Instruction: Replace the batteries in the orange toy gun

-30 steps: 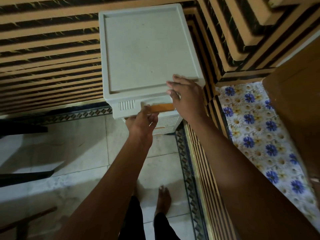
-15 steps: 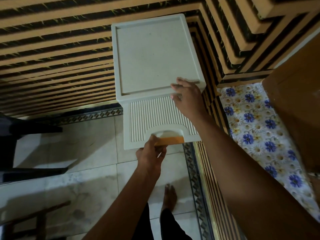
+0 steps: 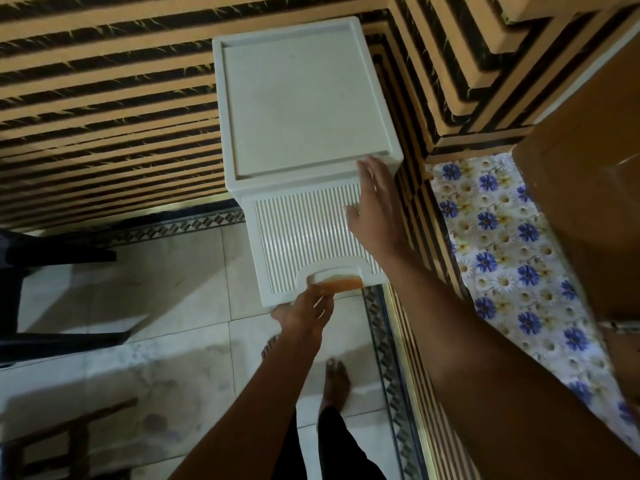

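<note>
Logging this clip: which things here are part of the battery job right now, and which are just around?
In use:
drawer
orange handle
left hand, gripping the handle
right hand, over the drawer
cabinet

Just around:
floral cloth
cardboard box
dark furniture

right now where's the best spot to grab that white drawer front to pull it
Grip the orange handle in the arched recess at the drawer front's lower edge, coming from below with fingers hooked under it, as the left hand does. The ribbed face offers no other hold.

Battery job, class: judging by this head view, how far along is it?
Barely begun. Done: nothing with batteries. In hand: the left hand grips the orange handle of the white cabinet's front panel, swung outward; the right hand hovers open. Left: everything; no toy gun or batteries visible.
</note>
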